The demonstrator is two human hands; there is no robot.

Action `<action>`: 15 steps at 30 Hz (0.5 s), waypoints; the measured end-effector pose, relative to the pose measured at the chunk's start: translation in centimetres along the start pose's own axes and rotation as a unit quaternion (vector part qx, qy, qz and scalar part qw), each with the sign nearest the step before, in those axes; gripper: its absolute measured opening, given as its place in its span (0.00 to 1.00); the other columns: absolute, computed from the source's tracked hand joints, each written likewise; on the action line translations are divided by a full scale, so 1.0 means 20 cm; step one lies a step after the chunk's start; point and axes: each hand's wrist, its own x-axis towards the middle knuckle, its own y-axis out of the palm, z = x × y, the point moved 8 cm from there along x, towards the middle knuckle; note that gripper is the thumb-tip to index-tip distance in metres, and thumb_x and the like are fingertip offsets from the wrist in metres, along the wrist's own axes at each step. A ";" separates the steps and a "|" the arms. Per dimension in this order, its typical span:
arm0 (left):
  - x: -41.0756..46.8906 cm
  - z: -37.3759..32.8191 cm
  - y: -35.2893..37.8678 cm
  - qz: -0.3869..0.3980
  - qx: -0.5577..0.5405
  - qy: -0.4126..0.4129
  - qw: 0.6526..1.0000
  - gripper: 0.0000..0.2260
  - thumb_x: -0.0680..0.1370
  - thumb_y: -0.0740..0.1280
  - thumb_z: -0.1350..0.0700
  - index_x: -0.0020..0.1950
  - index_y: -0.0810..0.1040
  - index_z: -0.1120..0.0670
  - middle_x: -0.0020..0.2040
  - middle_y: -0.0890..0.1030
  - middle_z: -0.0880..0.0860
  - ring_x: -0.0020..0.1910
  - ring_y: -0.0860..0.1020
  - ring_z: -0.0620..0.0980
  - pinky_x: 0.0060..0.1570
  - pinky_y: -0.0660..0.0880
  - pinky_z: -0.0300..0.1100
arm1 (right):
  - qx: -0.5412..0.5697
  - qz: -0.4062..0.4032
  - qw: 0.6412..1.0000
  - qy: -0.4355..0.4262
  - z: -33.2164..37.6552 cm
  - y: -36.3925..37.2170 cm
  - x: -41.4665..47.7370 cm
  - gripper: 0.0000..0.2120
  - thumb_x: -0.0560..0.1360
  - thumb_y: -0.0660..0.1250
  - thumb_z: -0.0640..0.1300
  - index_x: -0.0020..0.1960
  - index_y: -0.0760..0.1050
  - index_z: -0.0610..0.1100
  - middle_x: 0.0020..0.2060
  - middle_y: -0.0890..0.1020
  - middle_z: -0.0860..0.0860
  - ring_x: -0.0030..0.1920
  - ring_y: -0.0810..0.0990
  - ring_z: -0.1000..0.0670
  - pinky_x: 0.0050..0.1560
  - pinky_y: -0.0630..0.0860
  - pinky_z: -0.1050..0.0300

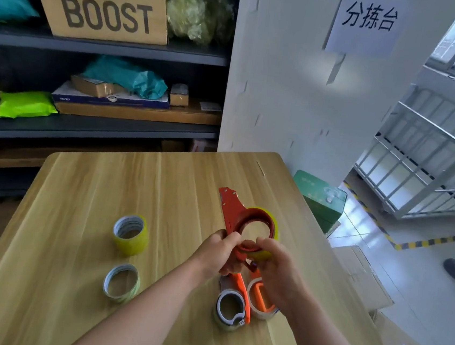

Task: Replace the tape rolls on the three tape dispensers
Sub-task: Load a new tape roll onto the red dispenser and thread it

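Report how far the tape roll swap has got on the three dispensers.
Done: nothing clearly finished. In hand: left hand and right hand hold the red dispenser with a yellow roll on it. Left: two orange dispensers lie on the table; two loose rolls wait beside them.

Both hands raised over the wooden counter [84, 191], gripping a red tape dispenser [240, 215] loaded with a yellowish roll — left hand [222, 253] on the near rim, right hand [280, 273] closed on the roll's lower edge. Just below, lying on the counter, two orange dispensers [244, 295] side by side. Farther left, well apart, two loose tape rolls [130, 235] — one yellow, one paler. Behind: shelves [104, 47] with a "BOOST" box [102, 13].
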 end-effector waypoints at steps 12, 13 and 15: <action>-0.20 0.35 0.09 0.085 -0.120 -0.063 0.987 0.17 0.73 0.68 0.41 0.40 0.76 0.55 0.28 0.70 0.51 0.28 0.71 0.48 0.34 0.70 0.41 | 0.050 -0.137 0.987 0.066 -0.14 -0.12 -0.23 0.11 0.67 0.64 0.35 0.50 0.74 0.36 0.37 0.82 0.41 0.33 0.82 0.41 0.57 0.75 0.39; -0.22 0.39 0.11 0.075 -0.136 -0.063 0.986 0.19 0.70 0.70 0.39 0.38 0.73 0.54 0.28 0.69 0.50 0.30 0.70 0.48 0.37 0.70 0.42 | 0.032 -0.165 0.984 0.057 -0.14 -0.16 -0.25 0.10 0.69 0.64 0.35 0.50 0.73 0.37 0.35 0.81 0.42 0.33 0.82 0.42 0.56 0.76 0.39; -0.27 0.49 0.13 0.046 -0.167 -0.075 0.982 0.19 0.65 0.74 0.43 0.42 0.72 0.56 0.30 0.69 0.50 0.33 0.71 0.48 0.40 0.71 0.44 | -0.012 -0.203 0.978 0.043 -0.16 -0.24 -0.28 0.07 0.70 0.65 0.34 0.48 0.74 0.38 0.36 0.81 0.44 0.36 0.82 0.43 0.55 0.77 0.40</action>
